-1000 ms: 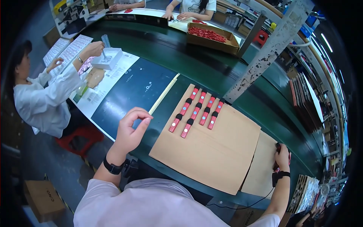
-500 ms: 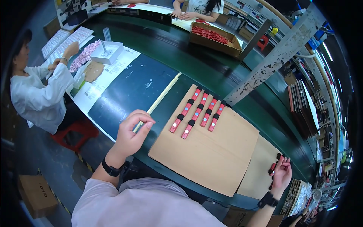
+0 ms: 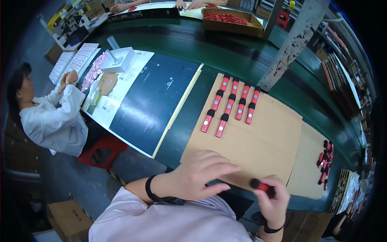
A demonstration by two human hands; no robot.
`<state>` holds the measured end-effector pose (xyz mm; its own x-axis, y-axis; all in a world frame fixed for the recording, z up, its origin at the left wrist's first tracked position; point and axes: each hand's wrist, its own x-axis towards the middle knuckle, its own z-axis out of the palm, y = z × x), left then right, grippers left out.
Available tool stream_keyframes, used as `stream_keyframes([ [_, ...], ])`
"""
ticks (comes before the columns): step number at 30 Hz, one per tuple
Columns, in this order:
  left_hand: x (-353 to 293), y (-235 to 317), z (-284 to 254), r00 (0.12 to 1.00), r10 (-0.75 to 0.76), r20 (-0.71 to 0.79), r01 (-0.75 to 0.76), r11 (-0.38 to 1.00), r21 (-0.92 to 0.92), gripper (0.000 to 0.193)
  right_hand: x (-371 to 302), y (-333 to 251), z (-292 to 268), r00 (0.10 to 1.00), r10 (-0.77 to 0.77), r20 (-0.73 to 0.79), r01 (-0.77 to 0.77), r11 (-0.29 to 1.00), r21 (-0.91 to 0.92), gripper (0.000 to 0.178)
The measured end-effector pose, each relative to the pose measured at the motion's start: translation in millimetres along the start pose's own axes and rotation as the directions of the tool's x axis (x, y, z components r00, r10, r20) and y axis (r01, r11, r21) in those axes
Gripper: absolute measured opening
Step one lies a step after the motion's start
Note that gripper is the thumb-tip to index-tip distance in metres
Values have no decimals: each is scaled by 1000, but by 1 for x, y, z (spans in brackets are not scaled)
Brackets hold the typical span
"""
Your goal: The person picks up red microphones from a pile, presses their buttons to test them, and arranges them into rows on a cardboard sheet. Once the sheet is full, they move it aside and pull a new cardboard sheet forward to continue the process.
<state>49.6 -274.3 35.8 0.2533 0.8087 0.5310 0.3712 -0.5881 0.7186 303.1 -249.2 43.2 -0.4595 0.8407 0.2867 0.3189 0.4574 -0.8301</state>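
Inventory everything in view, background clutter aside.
Arranged pieces: ten, red and black, larger cardboard
Piled pieces: uncountable, red and black, right cardboard
Cardboard sheets: two, brown, on bench
Bench: one, green, centre
Flat sheet: one, dark blue, centre left
Box: one, white, upper left
Small bits: many, pink, beside box
Carton: one, brown, top, red parts inside
Post: one, white, upper right
Co-worker: one, white top, left; others cropped
Left hand: one, by larger cardboard
Right hand: one, holding red piece

Green table [image 3: 173, 40] is shiny & smooth. Brown card sheet [image 3: 254, 145]: matt, papery. Red sticks [image 3: 229, 107] look like shiny plastic w/ dull black caps [image 3: 225, 117]. Post [image 3: 290, 56]: rough, chipped paint. Shirt [image 3: 169, 222]: matt cloth.
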Motion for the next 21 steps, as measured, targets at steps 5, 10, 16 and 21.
stream_keyframes([
  [5, -4, 0, 9, 992, -54, 118, 59, 997, -44, 30, 11, -5, 39, 998, -26, 63, 24, 999, 33, 34],
  [10, -17, -5, -3, 992, -76, 102, 80, 996, -37, 30, 12, -3, 40, 991, 101, 92, -122, 957, 264, 35],
  [16, -10, -10, 9, 995, -55, 79, 57, 998, -23, 25, -2, 22, 39, 999, 30, 19, -34, 962, 271, 33],
  [21, -15, -9, 19, 985, -128, 113, 138, 986, -94, 27, -11, 27, 41, 985, -126, -121, 149, 966, 212, 30],
])
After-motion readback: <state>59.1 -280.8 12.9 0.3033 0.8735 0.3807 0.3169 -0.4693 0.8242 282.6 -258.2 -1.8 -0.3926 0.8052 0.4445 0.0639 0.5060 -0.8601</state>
